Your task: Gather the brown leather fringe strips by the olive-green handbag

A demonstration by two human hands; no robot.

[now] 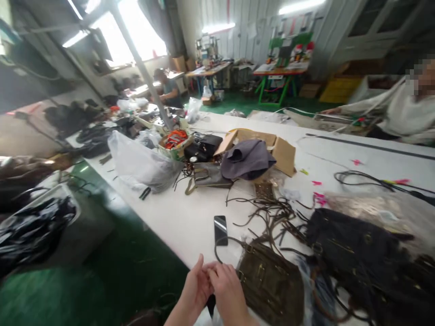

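The left hand (194,290) and right hand (228,292) meet at the near table (183,217) edge, fingertips pressed together over a dark strip (211,304) that shows only as a short black piece below them. The fingers are curled in as if pinching it, but whether they truly grip it cannot be told, since the hands hide the contact. Just right of the right hand, touching or nearly so, lies an olive bag (272,283), flat on the table, with small metal fittings on its front and a thin dark strap looping from its top corner toward a phone (220,230). The phone lies face up beyond the hands, near but apart from them. The strip's lower end is cut off by the frame, and the bag's far side runs under a tangle of brown cords (268,215). A larger black bag (353,249) lies to the right, its edges blurred into the dark heap at the corner. Farther back stand a cardboard box (282,151) with grey cloth (246,158) draped on it, a clear plastic sack (142,165), and a small black purse (204,146). A person in a white sleeve (367,106) leans on the table at far right; another sits well back by the window.
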